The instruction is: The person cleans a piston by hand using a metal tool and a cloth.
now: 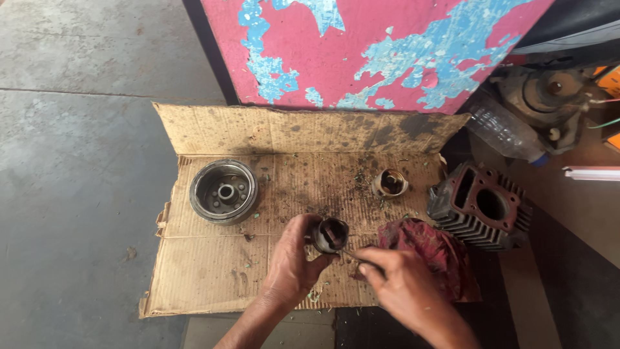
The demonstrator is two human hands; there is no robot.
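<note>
left hand (290, 262): grips piston (329, 234) | open end faces up | right hand (400, 284): beside

Engine repair workshop: finned cylinder block (481, 207), flywheel rotor (223, 191) on oil-stained cardboard (213, 271), bare concrete floor (77, 161)

My left hand (292, 262) is raised, fingers curled closed in a grip, forearm entering from the lower edge. My right hand (397, 281) sits just beside it, fingertips pinched together and pointing left, palm down
</note>
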